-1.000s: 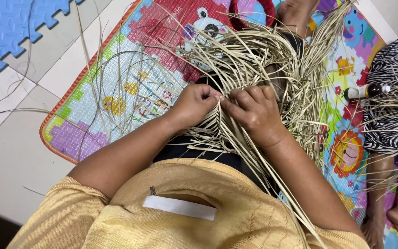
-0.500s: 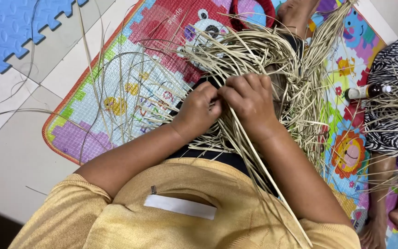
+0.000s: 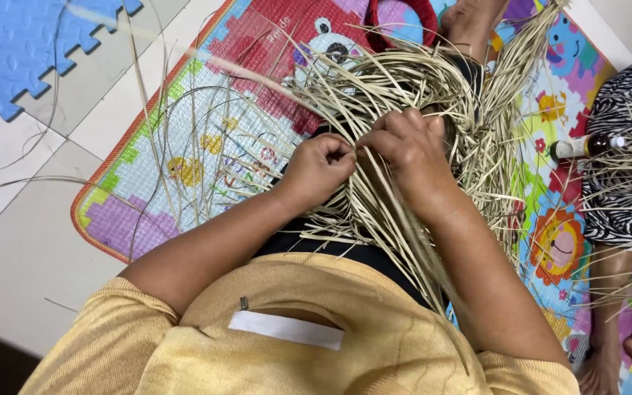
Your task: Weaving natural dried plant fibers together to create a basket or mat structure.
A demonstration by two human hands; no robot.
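Straw strips [image 3: 404, 80] pinched by both hands [image 3: 323, 168] [image 3: 404, 150], bottle [image 3: 587, 146] beside colourful mat [image 3: 206, 139].

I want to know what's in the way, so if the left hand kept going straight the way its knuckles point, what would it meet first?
The left hand, closed on pale straw strips, points toward the right hand. It would likely meet that hand's fingers first; they look almost touching, though depth is unclear.

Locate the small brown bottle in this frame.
In the head view, the brown bottle lies at the right on the colourful play mat, beside the zebra-print fabric, right of the person's right hand.
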